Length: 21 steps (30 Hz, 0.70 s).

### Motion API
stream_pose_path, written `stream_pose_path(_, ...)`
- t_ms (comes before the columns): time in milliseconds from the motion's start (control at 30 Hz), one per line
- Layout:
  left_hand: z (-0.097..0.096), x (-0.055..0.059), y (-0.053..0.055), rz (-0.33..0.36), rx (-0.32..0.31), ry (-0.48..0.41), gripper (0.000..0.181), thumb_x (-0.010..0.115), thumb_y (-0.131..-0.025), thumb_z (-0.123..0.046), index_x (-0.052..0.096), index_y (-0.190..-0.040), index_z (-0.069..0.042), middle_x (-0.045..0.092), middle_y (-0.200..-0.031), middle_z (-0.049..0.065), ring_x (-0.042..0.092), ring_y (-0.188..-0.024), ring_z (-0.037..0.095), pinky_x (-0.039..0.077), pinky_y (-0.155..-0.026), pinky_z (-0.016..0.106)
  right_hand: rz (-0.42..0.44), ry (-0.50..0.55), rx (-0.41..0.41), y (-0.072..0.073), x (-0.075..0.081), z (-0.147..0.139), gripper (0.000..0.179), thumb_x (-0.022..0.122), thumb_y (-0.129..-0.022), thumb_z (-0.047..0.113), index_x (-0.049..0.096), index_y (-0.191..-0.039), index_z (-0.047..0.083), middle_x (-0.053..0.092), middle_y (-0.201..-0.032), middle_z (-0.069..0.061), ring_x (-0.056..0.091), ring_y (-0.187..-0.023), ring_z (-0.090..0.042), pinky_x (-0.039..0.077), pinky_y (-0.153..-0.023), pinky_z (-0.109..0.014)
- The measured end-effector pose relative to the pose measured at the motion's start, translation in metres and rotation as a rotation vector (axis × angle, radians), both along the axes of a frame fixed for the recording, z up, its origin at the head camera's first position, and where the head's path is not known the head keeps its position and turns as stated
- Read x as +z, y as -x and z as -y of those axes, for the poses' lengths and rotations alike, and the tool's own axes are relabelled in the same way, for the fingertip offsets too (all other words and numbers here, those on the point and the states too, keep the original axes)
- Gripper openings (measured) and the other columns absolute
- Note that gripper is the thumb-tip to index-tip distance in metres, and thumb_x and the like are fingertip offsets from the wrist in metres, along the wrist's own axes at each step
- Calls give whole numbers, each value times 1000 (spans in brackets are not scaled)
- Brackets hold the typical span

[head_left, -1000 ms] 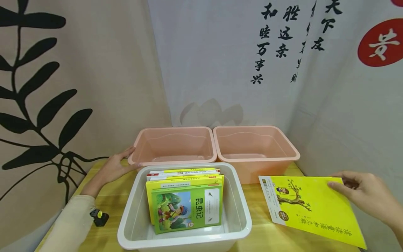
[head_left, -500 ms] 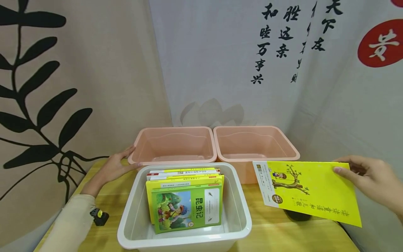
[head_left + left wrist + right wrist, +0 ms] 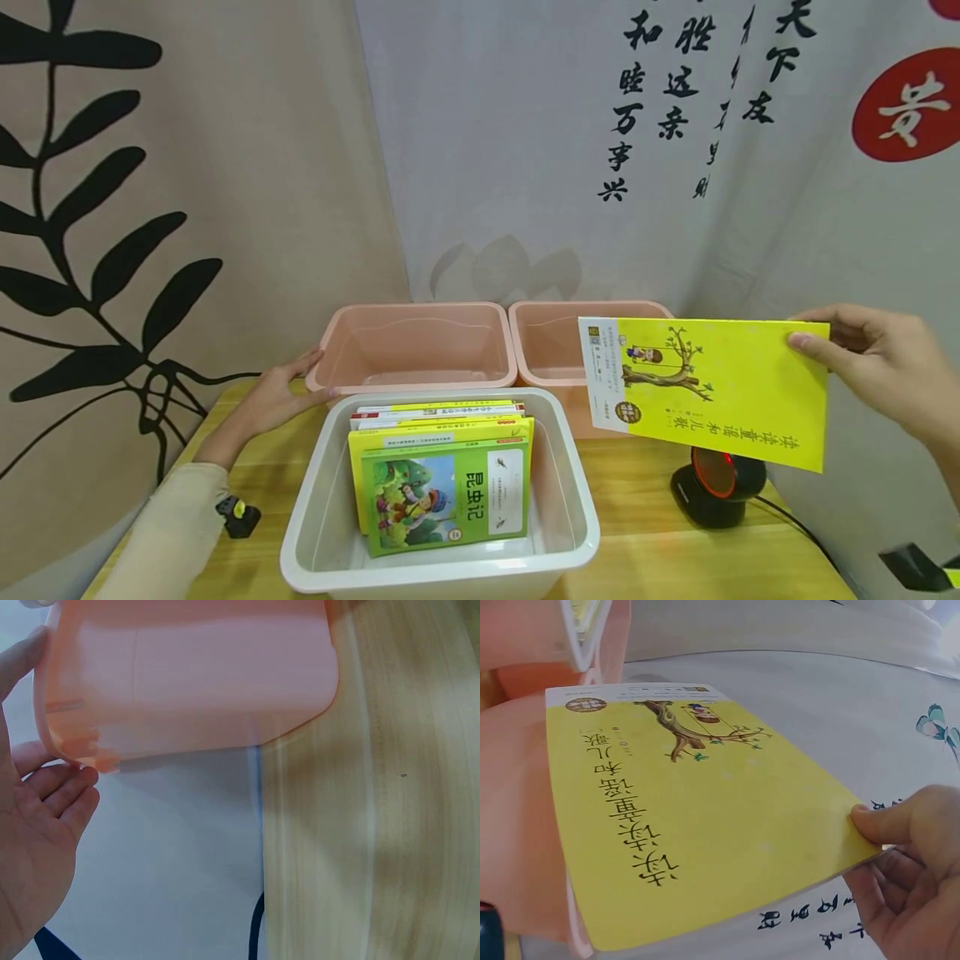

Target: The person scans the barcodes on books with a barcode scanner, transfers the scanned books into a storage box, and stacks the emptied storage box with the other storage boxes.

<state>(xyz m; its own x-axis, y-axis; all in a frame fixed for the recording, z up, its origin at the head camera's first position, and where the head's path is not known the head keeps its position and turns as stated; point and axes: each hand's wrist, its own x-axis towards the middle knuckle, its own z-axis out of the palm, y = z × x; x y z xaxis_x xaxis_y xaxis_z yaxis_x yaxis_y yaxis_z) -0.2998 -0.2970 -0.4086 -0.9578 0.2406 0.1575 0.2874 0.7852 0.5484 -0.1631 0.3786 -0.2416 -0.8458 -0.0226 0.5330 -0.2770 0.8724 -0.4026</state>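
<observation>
My right hand [image 3: 885, 358] pinches a yellow book [image 3: 735, 383] by one corner, thumb on its cover and fingers beneath. The book is raised, hiding part of the right pink bin [image 3: 551, 358]. In the right wrist view the same yellow book [image 3: 690, 847] shows its tree-and-swing cover. My left hand [image 3: 273, 404] holds the left rim of the other pink bin [image 3: 420, 350]; in the left wrist view its fingers curl at the bin's edge. A white bin [image 3: 577, 500] in front contains a green book [image 3: 450, 500] and several yellow and white ones standing behind it.
A black device with a red-lit face [image 3: 716, 475] stands on the wooden table [image 3: 630, 558], its cable running off to the right. Curtains printed with leaves and characters [image 3: 525, 125] hang behind the bins.
My right hand has lifted the yellow book upward and slightly left, toward the right pink bin. The black device beneath it has come into view. My left hand stays on the bin rim.
</observation>
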Motion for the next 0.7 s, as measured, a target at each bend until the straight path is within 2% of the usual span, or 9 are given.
stream_pose_path(100,0,-1,1,-2,0,1,96,67,-94,-55,26,-159,2,20,-167,22,24,-147,56,26,-111,76,10,29,-3,6,9,7,28,65,-102,18,69,-114,-6,73,-86,-21,57,-57,-16,48,-52,-14)
stream_pose_path(267,0,-1,1,1,-2,-4,95,68,-94,-55,27,-159,1,21,-167,21,26,-147,56,27,-112,76,-5,65,-3,19,22,18,31,64,-102,23,69,-117,-4,72,-92,-22,58,-61,-16,49,-55,-12)
stream_pose_path(333,0,-1,1,4,-4,-4,95,67,-94,-55,27,-160,0,21,-167,20,26,-147,56,27,-111,76,-20,77,6,25,26,24,30,64,-102,24,70,-117,-2,72,-89,-17,58,-62,-16,49,-55,-13)
stream_pose_path(533,0,-1,0,7,-8,0,95,67,-95,-55,25,-161,-2,19,-168,20,25,-147,56,26,-111,77,-27,152,91,47,36,42,30,68,-100,22,71,-119,0,67,-81,16,60,-67,-11,51,-62,-10)
stream_pose_path(700,0,-1,0,2,-2,3,95,67,-94,-55,25,-161,-1,20,-167,21,25,-147,56,27,-111,77,-7,214,171,66,39,63,29,69,-99,20,71,-118,-2,70,-85,17,63,-70,-11,54,-66,-12)
